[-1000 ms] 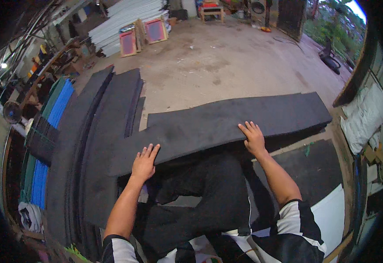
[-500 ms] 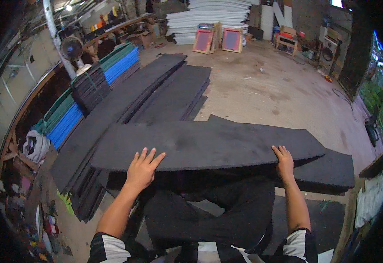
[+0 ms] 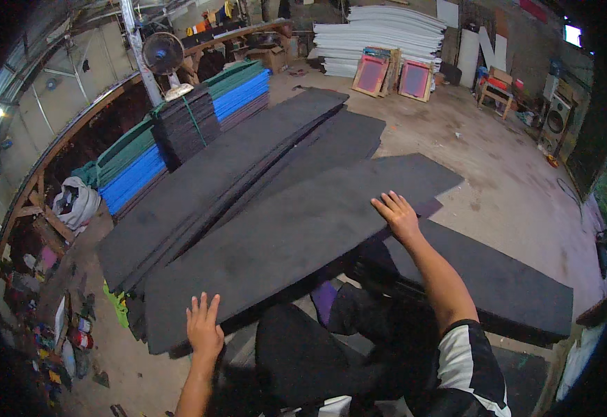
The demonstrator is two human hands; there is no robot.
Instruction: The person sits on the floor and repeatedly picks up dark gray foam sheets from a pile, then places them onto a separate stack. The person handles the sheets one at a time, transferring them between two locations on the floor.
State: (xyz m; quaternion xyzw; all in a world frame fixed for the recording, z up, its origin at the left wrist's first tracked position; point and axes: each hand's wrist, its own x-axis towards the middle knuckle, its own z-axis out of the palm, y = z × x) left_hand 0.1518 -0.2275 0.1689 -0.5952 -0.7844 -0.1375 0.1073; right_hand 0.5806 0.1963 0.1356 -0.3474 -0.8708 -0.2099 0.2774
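A long dark foam-like sheet (image 3: 283, 226), grey-black and angled at its far end, lies slanted across the view in front of me. My left hand (image 3: 205, 325) rests at its near edge by the lower left end, fingers spread over the top face. Farther along the same edge, my right hand (image 3: 397, 217) lies on the top face with fingers stretched out; its thumb is hard to make out. Under the right forearm, a lower stack of similar dark sheets (image 3: 505, 274) reaches to the right. My knees are close below the sheet.
Longer piles of dark sheets (image 3: 248, 160) lie at left. Behind them stand blue sheets (image 3: 239, 97), green sheets (image 3: 123, 149) and a fan (image 3: 163, 55). White sheets (image 3: 380, 43) are stacked at the back, beside framed panels (image 3: 414, 78). A loudspeaker (image 3: 555, 123) stands at far right.
The sheet has swung from lying nearly level to a slant, its right end moving away and its left end nearer. My right hand has gone forward and left, my left hand back. The view has shifted.
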